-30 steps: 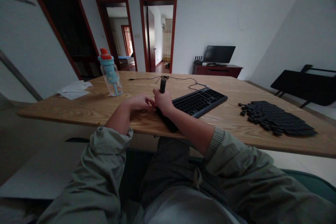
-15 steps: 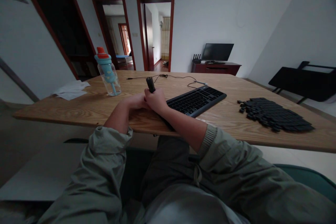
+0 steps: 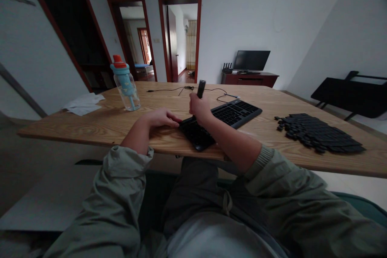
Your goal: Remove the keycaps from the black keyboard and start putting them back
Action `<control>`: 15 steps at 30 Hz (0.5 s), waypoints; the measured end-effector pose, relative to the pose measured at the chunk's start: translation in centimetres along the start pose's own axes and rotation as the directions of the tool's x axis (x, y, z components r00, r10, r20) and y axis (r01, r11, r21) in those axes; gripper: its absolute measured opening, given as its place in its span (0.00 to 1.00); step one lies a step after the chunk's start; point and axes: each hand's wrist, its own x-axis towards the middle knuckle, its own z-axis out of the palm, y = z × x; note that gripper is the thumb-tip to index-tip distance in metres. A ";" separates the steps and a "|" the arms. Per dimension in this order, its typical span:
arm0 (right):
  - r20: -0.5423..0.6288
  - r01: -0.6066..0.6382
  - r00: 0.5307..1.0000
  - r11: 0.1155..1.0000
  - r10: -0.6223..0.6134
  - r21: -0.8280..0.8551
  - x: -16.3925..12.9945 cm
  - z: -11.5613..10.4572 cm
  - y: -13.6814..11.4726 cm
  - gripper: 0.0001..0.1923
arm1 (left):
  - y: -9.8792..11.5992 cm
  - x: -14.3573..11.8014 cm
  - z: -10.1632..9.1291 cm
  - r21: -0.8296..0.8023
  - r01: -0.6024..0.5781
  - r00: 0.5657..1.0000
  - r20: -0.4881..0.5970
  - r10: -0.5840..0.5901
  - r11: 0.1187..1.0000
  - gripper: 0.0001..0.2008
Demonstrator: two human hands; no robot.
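Observation:
A black keyboard (image 3: pixel 236 113) lies at a slant on the wooden table, its left end close to me. My left hand (image 3: pixel 161 118) rests on the wood at that end, fingers curved and pressed to the keyboard's upper left corner. Over the keyboard's left half, my right hand (image 3: pixel 200 109) is closed in a fist around an upright black-handled tool (image 3: pixel 201 88). The handle's top sticks out above the fist. A dark lower part shows beneath the fist, down at the keyboard, but its tip is too dark to make out.
Many small flat black pieces (image 3: pixel 320 133) lie in close rows on the right of the table (image 3: pixel 145 131). A clear bottle (image 3: pixel 129 92) with a blue and orange top stands left, beside white tissues (image 3: pixel 83 104). A thin black cable (image 3: pixel 169 90) runs behind the keyboard.
My right hand has moved right with the black-handled tool, away from my left hand and over the keyboard. The keyboard's left end now shows. My left hand has stayed nearly in place.

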 end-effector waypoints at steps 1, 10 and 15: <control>-0.025 -0.027 0.999 0.997 0.029 0.079 0.3 -1.0 -0.5 0.15 | 0.1 -0.1 0.0 -0.006 0.008 1.000 0.024 -0.008 1.000 0.24; -0.092 0.005 0.995 0.938 0.028 0.347 1.3 -9.3 -3.3 0.16 | 0.8 -0.3 0.0 -0.059 0.031 0.999 0.031 -0.030 0.998 0.25; -0.129 0.037 0.992 0.954 0.002 0.298 0.8 -14.3 -4.1 0.16 | 0.4 0.1 0.0 -0.107 0.036 0.997 0.073 -0.029 0.994 0.25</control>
